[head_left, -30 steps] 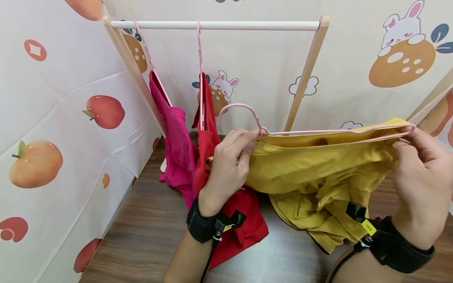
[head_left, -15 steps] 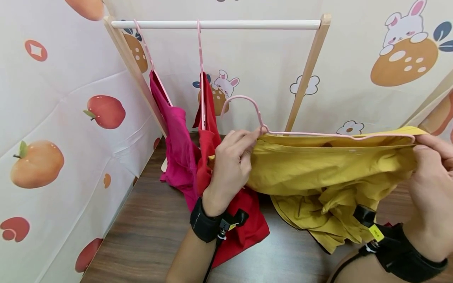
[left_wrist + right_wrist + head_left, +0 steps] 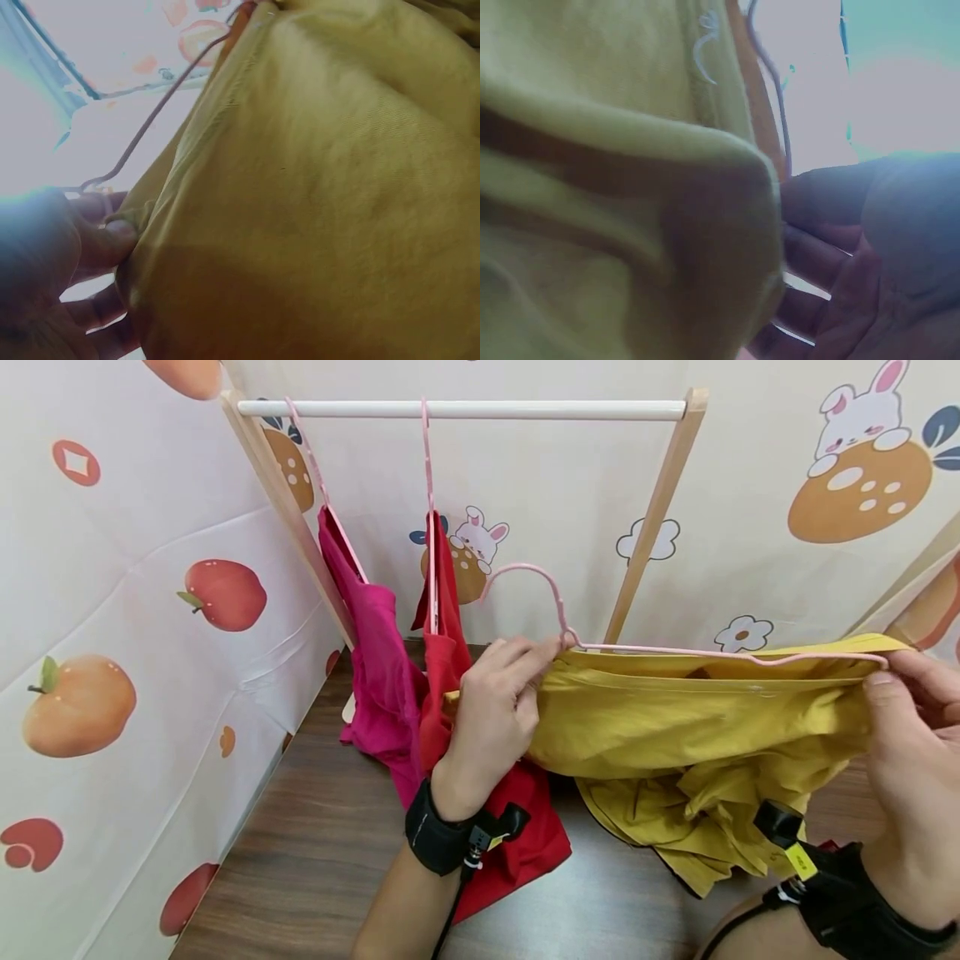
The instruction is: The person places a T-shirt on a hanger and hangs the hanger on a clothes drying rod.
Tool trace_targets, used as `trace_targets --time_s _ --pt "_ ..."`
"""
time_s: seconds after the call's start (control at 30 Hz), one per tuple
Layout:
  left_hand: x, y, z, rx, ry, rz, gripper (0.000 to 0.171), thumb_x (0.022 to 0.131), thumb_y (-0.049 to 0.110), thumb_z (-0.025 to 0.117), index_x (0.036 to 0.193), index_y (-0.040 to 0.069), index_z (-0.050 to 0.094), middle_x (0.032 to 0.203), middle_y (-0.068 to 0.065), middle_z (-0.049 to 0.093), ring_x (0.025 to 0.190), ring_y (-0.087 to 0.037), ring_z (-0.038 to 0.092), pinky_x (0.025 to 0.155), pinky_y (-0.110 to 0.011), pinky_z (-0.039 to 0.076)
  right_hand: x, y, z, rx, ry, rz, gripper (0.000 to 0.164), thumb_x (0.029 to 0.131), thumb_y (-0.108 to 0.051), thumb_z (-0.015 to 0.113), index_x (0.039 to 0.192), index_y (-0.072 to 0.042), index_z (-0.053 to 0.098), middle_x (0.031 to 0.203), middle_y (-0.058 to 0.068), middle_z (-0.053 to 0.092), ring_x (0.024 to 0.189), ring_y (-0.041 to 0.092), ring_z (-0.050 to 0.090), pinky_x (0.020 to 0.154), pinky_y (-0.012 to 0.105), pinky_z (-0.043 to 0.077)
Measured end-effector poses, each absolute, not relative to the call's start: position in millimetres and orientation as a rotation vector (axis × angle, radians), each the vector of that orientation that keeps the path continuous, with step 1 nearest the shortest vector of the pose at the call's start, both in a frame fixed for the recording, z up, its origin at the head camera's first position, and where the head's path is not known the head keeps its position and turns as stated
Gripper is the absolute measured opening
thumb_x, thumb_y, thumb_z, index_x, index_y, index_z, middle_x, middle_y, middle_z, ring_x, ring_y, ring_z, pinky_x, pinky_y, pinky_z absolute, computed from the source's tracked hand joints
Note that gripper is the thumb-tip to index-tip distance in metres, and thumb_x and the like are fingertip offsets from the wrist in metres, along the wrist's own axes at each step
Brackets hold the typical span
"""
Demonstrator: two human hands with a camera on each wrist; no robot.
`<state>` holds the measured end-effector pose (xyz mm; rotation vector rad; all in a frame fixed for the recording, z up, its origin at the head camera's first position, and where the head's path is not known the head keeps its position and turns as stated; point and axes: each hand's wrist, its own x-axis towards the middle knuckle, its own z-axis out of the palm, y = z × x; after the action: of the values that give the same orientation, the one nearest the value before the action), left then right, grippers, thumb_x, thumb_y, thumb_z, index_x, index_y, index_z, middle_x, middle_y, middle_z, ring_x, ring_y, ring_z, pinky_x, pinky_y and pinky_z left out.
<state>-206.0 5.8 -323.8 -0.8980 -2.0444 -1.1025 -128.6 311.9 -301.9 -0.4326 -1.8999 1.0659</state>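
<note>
A yellow garment (image 3: 697, 722) is stretched between both hands, its lower folds trailing onto the tabletop. Along its open upper edge runs a pink clothes hanger (image 3: 675, 650), with the hook standing free at the left. My left hand (image 3: 495, 718) pinches the hanger's neck together with the cloth. At the far end, my right hand (image 3: 907, 760) pinches the garment's edge between thumb and fingers, right by the hanger's tip. In the left wrist view the thumb presses the cloth's corner, and the hanger wire (image 3: 150, 124) slants up from the hand. The right wrist view shows cloth (image 3: 630, 187) beside the fingers.
A rack with a white rail (image 3: 555, 410) and wooden legs stands behind. From it hang a magenta garment (image 3: 375, 635) and a red garment (image 3: 442, 668) on pink hangers, both reaching the dark wooden tabletop (image 3: 300, 860). Printed fabric walls enclose the back and left.
My right hand has moved to the right, drawing the garment's edge out past the hanger's tip. The hook has shifted slightly right and up. The left hand has moved only slightly right.
</note>
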Motion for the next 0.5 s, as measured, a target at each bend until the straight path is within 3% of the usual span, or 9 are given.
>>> trace_targets --time_s 0.27,0.37,0.5 --pt "-199.1 5.6 -319.1 -0.907 -2.026 -1.021 0.043 0.092 -0.01 0.054 0.125 0.008 0.074 0.1 -0.006 0.074 0.09 -0.019 0.061 0.076 -0.026 0.051 -131.9 311.9 -300.0 -0.558 -2.004 1.083 0.029 0.101 -0.02 0.063 0.128 -0.017 0.072 0.089 -0.034 0.055 0.077 -0.011 0.05 0.07 -0.003 0.04" --pt "-200.8 4.0 -318.8 -0.853 -2.001 -1.059 0.041 0.093 -0.009 0.053 0.124 0.008 0.074 0.1 -0.007 0.075 0.087 -0.02 0.06 0.075 -0.027 0.051 -130.9 316.0 -300.1 -0.518 -1.99 1.185 0.022 0.097 -0.014 0.067 0.113 -0.026 0.076 0.086 -0.032 0.061 0.073 -0.011 0.054 0.065 -0.001 0.042" --pt "-202.7 0.9 -318.9 -0.811 -1.995 -1.089 0.037 0.096 -0.006 0.054 0.123 0.007 0.075 0.1 -0.009 0.075 0.083 -0.02 0.058 0.071 -0.027 0.049 -127.6 320.1 -299.9 -0.436 -1.98 1.249 0.028 0.095 -0.008 0.068 0.096 -0.036 0.073 0.084 -0.031 0.067 0.067 -0.012 0.059 0.059 0.001 0.044"
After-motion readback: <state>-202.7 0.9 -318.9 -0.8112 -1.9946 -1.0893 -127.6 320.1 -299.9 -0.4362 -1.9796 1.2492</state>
